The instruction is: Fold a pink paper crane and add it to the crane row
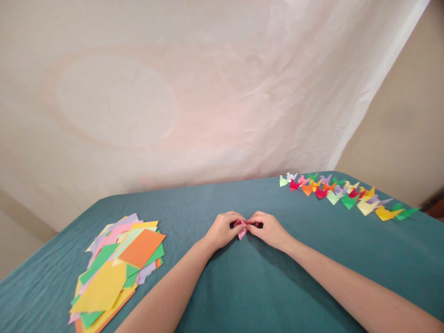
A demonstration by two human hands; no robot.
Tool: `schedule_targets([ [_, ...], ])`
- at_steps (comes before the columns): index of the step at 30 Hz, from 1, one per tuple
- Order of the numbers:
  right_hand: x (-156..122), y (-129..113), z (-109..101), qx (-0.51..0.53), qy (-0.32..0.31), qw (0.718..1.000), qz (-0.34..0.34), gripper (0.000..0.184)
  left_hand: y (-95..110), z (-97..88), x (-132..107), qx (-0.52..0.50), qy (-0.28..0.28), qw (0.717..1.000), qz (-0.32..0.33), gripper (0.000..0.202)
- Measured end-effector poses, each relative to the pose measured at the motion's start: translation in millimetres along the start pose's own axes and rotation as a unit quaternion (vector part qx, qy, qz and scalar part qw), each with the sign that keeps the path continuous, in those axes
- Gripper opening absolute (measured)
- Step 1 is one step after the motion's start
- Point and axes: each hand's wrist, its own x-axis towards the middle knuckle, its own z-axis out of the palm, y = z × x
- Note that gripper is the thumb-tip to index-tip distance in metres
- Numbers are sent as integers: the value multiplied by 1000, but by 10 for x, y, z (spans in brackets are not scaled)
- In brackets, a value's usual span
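Note:
A small piece of folded pink paper (242, 232) is held just above or on the cloth, near the middle of the table. My left hand (224, 228) pinches its left side between thumb and fingers. From the other side, my right hand (267, 227) pinches the paper's right edge. Both hands are closed, their fingertips almost meeting over the fold. The paper narrows to a point at the bottom, and its upper part is partly hidden by the fingers.
A loose pile of coloured paper sheets (100, 284) lies at the left. Several folded paper birds (334, 197) stand in rows at the far right. A teal cloth (222, 296) covers the table, and a pale sheet (208, 101) hangs behind it.

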Motion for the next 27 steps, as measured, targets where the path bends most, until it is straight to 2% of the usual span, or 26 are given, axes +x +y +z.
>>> schedule_targets([
  [12, -48, -44, -30, -4, 6, 1000, -18, 19, -77, 51, 5, -9, -1, 1000, 27, 17],
  [27, -105, -9, 6, -90, 31, 994, -44, 15, -62, 70, -40, 121, -31, 991, 57, 17],
])
